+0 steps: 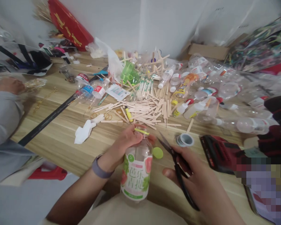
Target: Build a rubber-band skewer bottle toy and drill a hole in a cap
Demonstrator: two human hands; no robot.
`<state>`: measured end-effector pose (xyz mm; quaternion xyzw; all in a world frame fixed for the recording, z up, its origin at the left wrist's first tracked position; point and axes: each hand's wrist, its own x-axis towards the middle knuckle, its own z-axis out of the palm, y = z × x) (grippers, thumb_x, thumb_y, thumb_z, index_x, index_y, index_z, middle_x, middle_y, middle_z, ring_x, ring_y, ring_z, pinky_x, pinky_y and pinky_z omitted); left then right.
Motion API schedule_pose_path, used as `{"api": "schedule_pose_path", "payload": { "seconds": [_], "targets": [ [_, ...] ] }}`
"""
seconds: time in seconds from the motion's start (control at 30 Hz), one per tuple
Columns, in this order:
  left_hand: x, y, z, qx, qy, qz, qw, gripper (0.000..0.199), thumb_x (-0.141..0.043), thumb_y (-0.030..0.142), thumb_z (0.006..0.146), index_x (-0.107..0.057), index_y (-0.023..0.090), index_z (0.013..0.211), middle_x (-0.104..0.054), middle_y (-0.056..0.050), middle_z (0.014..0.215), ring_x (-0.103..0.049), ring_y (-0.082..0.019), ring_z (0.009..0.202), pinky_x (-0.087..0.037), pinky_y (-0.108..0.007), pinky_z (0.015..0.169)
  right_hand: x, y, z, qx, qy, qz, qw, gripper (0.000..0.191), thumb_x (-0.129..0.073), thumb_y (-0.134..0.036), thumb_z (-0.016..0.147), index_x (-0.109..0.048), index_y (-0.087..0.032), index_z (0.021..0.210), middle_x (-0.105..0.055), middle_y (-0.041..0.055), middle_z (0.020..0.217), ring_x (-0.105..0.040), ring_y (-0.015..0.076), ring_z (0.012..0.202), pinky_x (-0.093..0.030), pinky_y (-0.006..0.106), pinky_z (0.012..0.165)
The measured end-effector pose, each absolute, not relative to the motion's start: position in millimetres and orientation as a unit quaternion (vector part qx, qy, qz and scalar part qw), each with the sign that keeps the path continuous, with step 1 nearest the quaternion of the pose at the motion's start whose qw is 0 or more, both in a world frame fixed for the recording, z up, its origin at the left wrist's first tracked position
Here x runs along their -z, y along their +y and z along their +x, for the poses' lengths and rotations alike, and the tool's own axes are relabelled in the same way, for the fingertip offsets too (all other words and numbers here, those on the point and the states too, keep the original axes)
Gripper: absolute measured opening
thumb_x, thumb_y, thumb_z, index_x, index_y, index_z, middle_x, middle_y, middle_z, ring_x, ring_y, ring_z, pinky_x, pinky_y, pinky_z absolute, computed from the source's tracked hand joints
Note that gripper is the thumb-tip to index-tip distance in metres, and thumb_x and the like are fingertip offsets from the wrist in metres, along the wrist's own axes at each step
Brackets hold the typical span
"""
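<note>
A clear plastic bottle (137, 175) with a pink and green fruit label stands upright close to the body. Around its neck, just under a yellow-green ring (141, 131), my left hand (128, 140) is wrapped. My right hand (194, 172) holds black-handled scissors (178, 162), with the blades pointing up and left toward the bottle neck and not touching it. A light green cap (157, 152) lies on the table between the bottle and the scissors.
Loose wooden sticks (145, 109) cover the table (61, 131) ahead. Plastic bottles (250, 125) and a red-black battery tool (219, 153) are on the right. A grey tape roll (185, 139) sits behind the scissors. Another person's hand (10, 85) is at left.
</note>
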<state>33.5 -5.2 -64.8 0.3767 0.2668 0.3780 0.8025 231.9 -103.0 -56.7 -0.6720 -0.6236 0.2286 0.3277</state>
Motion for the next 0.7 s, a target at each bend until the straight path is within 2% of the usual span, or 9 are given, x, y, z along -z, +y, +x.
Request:
{"api": "schedule_pose_path", "payload": {
  "seconds": [0.1,0.23,0.4,0.53,0.63,0.7],
  "targets": [
    [64,-6,32,-0.368,0.254,0.360,0.819,0.035,-0.079,0.036,0.072,-0.065,0.018,0.099,-0.075,-0.007,0.090,-0.069,-0.019,0.080,-0.052,-0.025,0.069,57,-101,227,-0.195,-0.672,-0.645,0.305,0.042,-0.071,-0.050,0.080,-0.065,-0.024,0.113,-0.062,0.0027,0.082,-0.059,0.0196,0.067,-0.050,0.029,0.061],
    [59,-10,31,-0.355,0.265,0.369,0.817,0.034,-0.076,0.034,0.075,-0.071,0.018,0.104,-0.074,-0.005,0.090,-0.067,-0.016,0.075,-0.051,-0.024,0.067,54,-99,232,-0.181,-0.708,-0.629,0.265,0.045,-0.068,-0.052,0.083,-0.064,-0.023,0.116,-0.060,0.0032,0.082,-0.059,0.0188,0.065,-0.049,0.028,0.058],
    [50,-15,29,-0.351,0.323,0.414,0.775,0.036,-0.064,0.031,0.086,-0.064,0.026,0.122,-0.073,-0.002,0.096,-0.066,-0.016,0.085,-0.048,-0.023,0.074,51,-97,232,-0.192,-0.699,-0.641,0.251,0.043,-0.070,-0.048,0.082,-0.064,-0.023,0.116,-0.061,0.0031,0.084,-0.061,0.0186,0.066,-0.050,0.028,0.058],
    [44,-19,31,-0.348,0.356,0.452,0.740,0.034,-0.053,0.029,0.091,-0.062,0.025,0.124,-0.072,-0.003,0.103,-0.065,-0.019,0.095,-0.047,-0.027,0.082,41,-97,228,-0.253,-0.668,-0.645,0.272,0.038,-0.073,-0.044,0.076,-0.068,-0.023,0.108,-0.066,0.0033,0.085,-0.065,0.0204,0.072,-0.053,0.028,0.063],
    [42,-22,33,-0.346,0.373,0.460,0.728,0.034,-0.049,0.028,0.091,-0.061,0.025,0.123,-0.070,-0.003,0.106,-0.065,-0.019,0.094,-0.046,-0.029,0.082,36,-97,229,-0.290,-0.654,-0.642,0.277,0.034,-0.072,-0.041,0.074,-0.068,-0.023,0.103,-0.068,0.0033,0.084,-0.067,0.0213,0.076,-0.055,0.028,0.065],
    [42,-23,34,-0.336,0.385,0.467,0.722,0.034,-0.049,0.029,0.092,-0.060,0.026,0.124,-0.069,-0.002,0.102,-0.065,-0.019,0.092,-0.045,-0.029,0.080,36,-99,232,-0.280,-0.659,-0.646,0.264,0.034,-0.071,-0.039,0.076,-0.068,-0.023,0.106,-0.068,0.0035,0.087,-0.068,0.0210,0.077,-0.055,0.028,0.066]
  ]
}}
